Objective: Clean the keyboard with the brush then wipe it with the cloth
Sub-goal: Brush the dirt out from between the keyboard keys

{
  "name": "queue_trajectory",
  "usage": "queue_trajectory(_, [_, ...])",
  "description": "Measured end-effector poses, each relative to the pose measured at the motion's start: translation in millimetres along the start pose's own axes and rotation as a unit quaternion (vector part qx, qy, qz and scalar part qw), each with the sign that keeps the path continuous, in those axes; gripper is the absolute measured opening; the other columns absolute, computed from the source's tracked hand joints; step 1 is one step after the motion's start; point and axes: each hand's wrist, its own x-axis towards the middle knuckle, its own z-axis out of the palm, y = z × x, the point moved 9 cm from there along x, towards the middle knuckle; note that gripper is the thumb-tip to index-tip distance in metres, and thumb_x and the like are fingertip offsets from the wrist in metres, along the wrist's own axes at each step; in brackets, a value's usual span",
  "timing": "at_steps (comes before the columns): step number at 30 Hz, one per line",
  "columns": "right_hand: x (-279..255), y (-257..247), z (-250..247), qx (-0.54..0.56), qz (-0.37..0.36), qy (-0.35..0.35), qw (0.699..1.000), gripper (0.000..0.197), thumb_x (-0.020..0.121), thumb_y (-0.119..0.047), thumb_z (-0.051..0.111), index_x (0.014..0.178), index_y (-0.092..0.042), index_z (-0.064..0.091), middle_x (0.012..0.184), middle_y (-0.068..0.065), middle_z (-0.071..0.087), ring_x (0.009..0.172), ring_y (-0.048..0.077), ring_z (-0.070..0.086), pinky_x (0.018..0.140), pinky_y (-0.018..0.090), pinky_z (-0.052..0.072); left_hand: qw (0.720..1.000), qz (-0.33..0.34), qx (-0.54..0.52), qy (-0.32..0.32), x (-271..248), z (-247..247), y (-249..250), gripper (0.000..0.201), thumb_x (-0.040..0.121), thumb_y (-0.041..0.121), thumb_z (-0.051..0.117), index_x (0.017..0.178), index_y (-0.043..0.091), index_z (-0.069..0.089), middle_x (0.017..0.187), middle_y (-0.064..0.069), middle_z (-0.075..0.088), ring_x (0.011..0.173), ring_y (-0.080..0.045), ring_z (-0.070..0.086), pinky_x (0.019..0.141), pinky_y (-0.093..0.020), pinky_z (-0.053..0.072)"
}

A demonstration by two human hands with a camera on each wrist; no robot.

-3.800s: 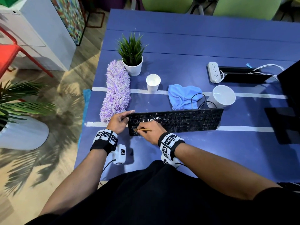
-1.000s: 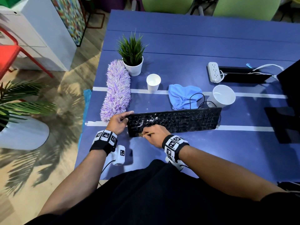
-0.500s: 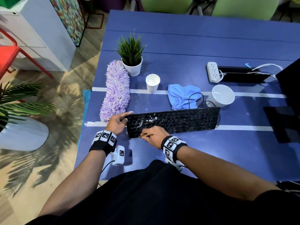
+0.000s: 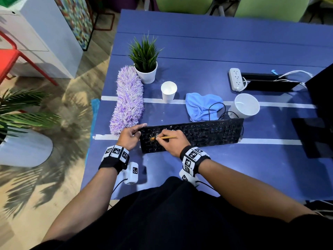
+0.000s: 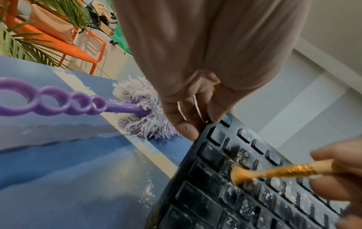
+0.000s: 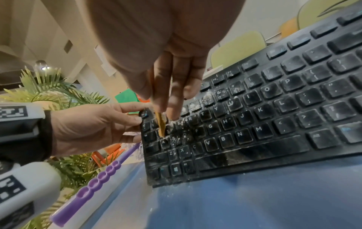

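Observation:
A black keyboard (image 4: 207, 134) lies across the blue table (image 4: 198, 51), its left keys dusted with white crumbs (image 6: 195, 105). My left hand (image 4: 139, 130) grips its far left corner between thumb and fingers (image 5: 186, 128). My right hand (image 4: 159, 138) pinches a small yellow-handled brush (image 4: 166, 137). The orange bristles (image 5: 238, 173) press on the keys of the upper left rows, close to the left hand (image 6: 137, 114). The brush (image 6: 160, 125) points down between my right fingers. A crumpled blue cloth (image 4: 201, 107) lies just behind the keyboard, partly under its cable.
A purple fluffy duster (image 4: 128, 100) lies left of the keyboard, its handle (image 5: 58, 102) toward me. Behind stand a potted plant (image 4: 146, 60), a paper cup (image 4: 168, 91) and a white bowl (image 4: 245, 105). A power strip (image 4: 236, 79) and a dark monitor (image 4: 320, 98) are at right.
My right hand has moved the brush from the keyboard's near left edge up onto the upper key rows. The left hand keeps its hold on the corner.

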Motion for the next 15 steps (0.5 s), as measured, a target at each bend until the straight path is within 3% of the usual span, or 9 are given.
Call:
queue_trajectory(2, [1, 6, -7, -0.023, 0.02, 0.015, 0.999, 0.01, 0.081, -0.03, 0.065, 0.075, -0.022, 0.066, 0.072, -0.004, 0.07, 0.066, 0.015, 0.062, 0.07, 0.026, 0.052, 1.0, 0.002, -0.003, -0.002, 0, 0, 1, 0.046, 0.096, -0.012, 0.044, 0.123, 0.02, 0.063, 0.109, 0.01, 0.071, 0.111, -0.012, 0.06, 0.108, -0.029, 0.04])
queue_trajectory(3, [1, 7, -10, -0.025, 0.022, 0.015, 0.999, 0.01, 0.082, -0.029, 0.065, 0.075, -0.021, 0.066, 0.073, -0.005, 0.07, 0.065, 0.013, 0.061, 0.07, 0.023, 0.051, 1.0, 0.002, -0.002, -0.001, 0, 0, 0, 0.046, 0.096, -0.011, 0.044, 0.123, 0.021, 0.063, 0.108, 0.011, 0.071, 0.111, -0.01, 0.06, 0.108, -0.028, 0.04])
queue_trajectory(5, [-1, 2, -18, -0.01, 0.014, 0.021, 1.0, 0.01, 0.084, -0.027, 0.065, 0.078, -0.019, 0.068, 0.075, -0.006, 0.07, 0.06, 0.003, 0.057, 0.069, 0.012, 0.045, 1.0, 0.0, -0.002, -0.004, 1, 0, -2, 0.047, 0.096, -0.011, 0.045, 0.12, 0.024, 0.064, 0.101, 0.026, 0.071, 0.109, -0.005, 0.061, 0.106, -0.024, 0.041])
queue_trajectory(7, [-1, 1, -23, -0.003, 0.011, 0.034, 0.999, 0.01, 0.085, -0.027, 0.065, 0.081, -0.018, 0.068, 0.076, -0.008, 0.069, 0.059, -0.004, 0.055, 0.067, 0.004, 0.04, 1.0, -0.002, 0.002, -0.006, 1, 1, -1, 0.046, 0.096, -0.011, 0.044, 0.121, 0.021, 0.064, 0.097, 0.032, 0.07, 0.108, -0.003, 0.061, 0.105, -0.02, 0.042])
queue_trajectory(9, [0, 7, -15, -0.001, 0.02, 0.014, 1.0, 0.009, 0.083, -0.028, 0.065, 0.079, -0.021, 0.068, 0.077, -0.008, 0.07, 0.065, 0.003, 0.06, 0.073, 0.016, 0.049, 1.0, -0.005, -0.003, -0.004, 1, 1, 1, 0.042, 0.096, -0.011, 0.044, 0.125, 0.012, 0.063, 0.102, 0.024, 0.071, 0.109, -0.004, 0.06, 0.104, -0.02, 0.043])
queue_trajectory(11, [-1, 9, -3, -0.018, 0.024, -0.018, 0.999, 0.008, 0.081, -0.03, 0.066, 0.078, -0.023, 0.067, 0.075, -0.007, 0.07, 0.069, 0.012, 0.063, 0.073, 0.028, 0.053, 1.0, -0.004, -0.005, -0.001, 1, 0, 2, 0.041, 0.097, -0.011, 0.044, 0.125, 0.012, 0.064, 0.107, 0.012, 0.071, 0.11, -0.009, 0.061, 0.106, -0.026, 0.043])
queue_trajectory(15, [-2, -1, -9, -0.02, 0.01, 0.021, 1.0, 0.008, 0.084, -0.029, 0.065, 0.081, -0.022, 0.068, 0.075, -0.001, 0.071, 0.064, 0.015, 0.06, 0.069, 0.027, 0.052, 1.0, 0.0, 0.001, -0.002, 2, -1, 2, 0.046, 0.096, -0.01, 0.045, 0.12, 0.024, 0.064, 0.097, 0.031, 0.07, 0.11, -0.009, 0.062, 0.107, -0.03, 0.043])
